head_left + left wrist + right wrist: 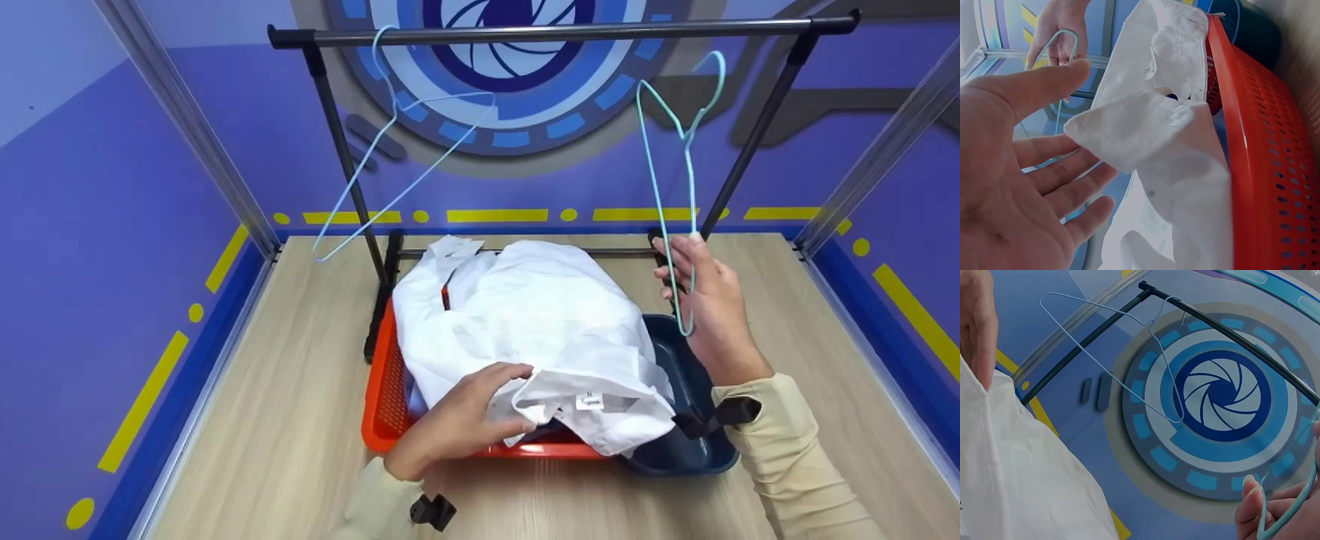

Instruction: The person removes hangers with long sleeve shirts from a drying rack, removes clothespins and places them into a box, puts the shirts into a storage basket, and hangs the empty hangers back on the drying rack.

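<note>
A white shirt (pixel 540 300) with a small label lies bunched over a red basket (pixel 379 405). At its near end, my left hand (pixel 469 412) touches the shirt's edge with thumb and fingers spread apart. The left wrist view shows the fingertips of this hand (pixel 1033 163) against a white corner of cloth, the thumb standing off it. My right hand (pixel 709 300), raised on the right, holds a light green wire hanger (pixel 688 150) by one end, its hook pointing up. Part of the basket is hidden under the shirt.
A black metal rack (pixel 562 32) stands behind the basket. From its left end hangs a light blue wire hanger (pixel 405 187). Right of the red basket sits a dark blue tray (pixel 694 454), partly under the shirt. Purple-blue walls (pixel 75 247) enclose the wooden tabletop (pixel 262 420).
</note>
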Action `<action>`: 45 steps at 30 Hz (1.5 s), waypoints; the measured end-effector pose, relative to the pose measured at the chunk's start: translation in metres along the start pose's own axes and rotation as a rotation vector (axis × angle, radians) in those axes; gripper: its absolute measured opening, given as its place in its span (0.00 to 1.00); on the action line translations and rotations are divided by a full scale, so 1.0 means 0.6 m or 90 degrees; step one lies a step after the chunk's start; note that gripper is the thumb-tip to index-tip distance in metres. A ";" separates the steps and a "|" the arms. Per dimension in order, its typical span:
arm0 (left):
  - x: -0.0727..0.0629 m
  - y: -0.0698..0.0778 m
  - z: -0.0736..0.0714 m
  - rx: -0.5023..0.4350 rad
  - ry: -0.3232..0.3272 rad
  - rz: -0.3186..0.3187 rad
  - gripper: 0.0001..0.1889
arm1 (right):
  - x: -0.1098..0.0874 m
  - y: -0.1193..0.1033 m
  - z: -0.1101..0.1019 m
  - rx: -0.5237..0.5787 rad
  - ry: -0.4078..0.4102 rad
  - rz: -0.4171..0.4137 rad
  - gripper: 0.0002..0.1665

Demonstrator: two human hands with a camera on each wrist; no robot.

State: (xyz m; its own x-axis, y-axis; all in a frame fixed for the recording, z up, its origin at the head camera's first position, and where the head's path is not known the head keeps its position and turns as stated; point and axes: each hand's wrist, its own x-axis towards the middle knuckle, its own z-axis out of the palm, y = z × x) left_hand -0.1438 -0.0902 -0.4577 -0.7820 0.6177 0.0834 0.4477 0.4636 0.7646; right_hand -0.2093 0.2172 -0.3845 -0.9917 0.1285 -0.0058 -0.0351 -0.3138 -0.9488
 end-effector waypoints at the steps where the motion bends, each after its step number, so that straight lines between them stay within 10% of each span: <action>1: -0.001 -0.001 -0.001 0.003 -0.002 0.005 0.31 | 0.003 -0.002 -0.002 -0.001 -0.004 0.001 0.35; 45: -0.004 -0.015 0.012 0.085 0.025 -0.001 0.13 | 0.054 -0.103 -0.022 -0.067 -0.025 0.025 0.38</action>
State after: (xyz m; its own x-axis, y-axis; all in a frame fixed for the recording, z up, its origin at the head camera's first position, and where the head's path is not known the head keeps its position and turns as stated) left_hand -0.1429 -0.0914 -0.4692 -0.7975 0.5933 0.1094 0.4986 0.5461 0.6731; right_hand -0.2373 0.2532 -0.3304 -0.9962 0.0801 -0.0329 0.0148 -0.2174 -0.9760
